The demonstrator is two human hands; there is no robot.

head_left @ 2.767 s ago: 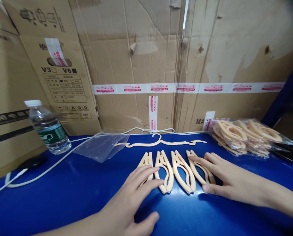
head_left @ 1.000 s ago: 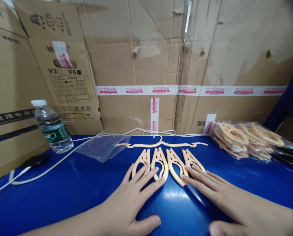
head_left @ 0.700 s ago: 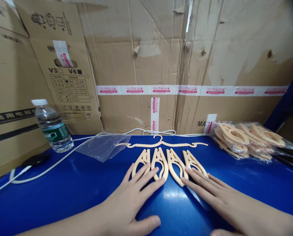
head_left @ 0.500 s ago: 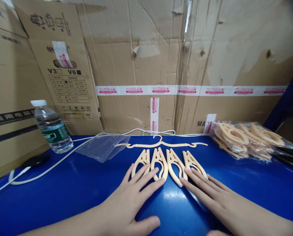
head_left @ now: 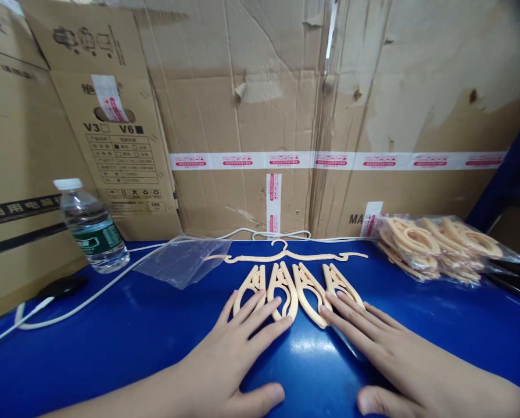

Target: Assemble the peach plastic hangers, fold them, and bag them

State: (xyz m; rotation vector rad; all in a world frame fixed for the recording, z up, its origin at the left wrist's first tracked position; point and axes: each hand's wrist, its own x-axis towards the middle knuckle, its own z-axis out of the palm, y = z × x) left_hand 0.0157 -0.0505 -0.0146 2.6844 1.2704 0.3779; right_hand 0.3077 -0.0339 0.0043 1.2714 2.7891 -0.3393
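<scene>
Several folded beige plastic hangers lie side by side on the blue table. My left hand [head_left: 237, 342] is open, its spread fingers resting over the far-left folded hanger [head_left: 261, 276] and the second folded hanger [head_left: 293, 290]. Opposite it, my right hand [head_left: 386, 348] is open too, fingers stretched across the lower ends of the third folded hanger [head_left: 305, 296] and the far-right folded hanger [head_left: 344, 283]. The fingers hide parts of the hangers. Just behind this row lies an unfolded beige hanger [head_left: 264, 257], hook pointing away from me.
Bagged beige hangers [head_left: 438, 244] are piled at the right. A clear plastic bag [head_left: 176, 261] lies left of the unfolded hanger. Farther left stand a water bottle [head_left: 94, 229] and a black device [head_left: 63, 286] with a white cable [head_left: 85, 305]. Cardboard [head_left: 242, 116] walls the back.
My right hand has shifted slightly left and away from me, with the two right-hand folded hangers moving a little left. Its thumb now shows more. My left hand stays put.
</scene>
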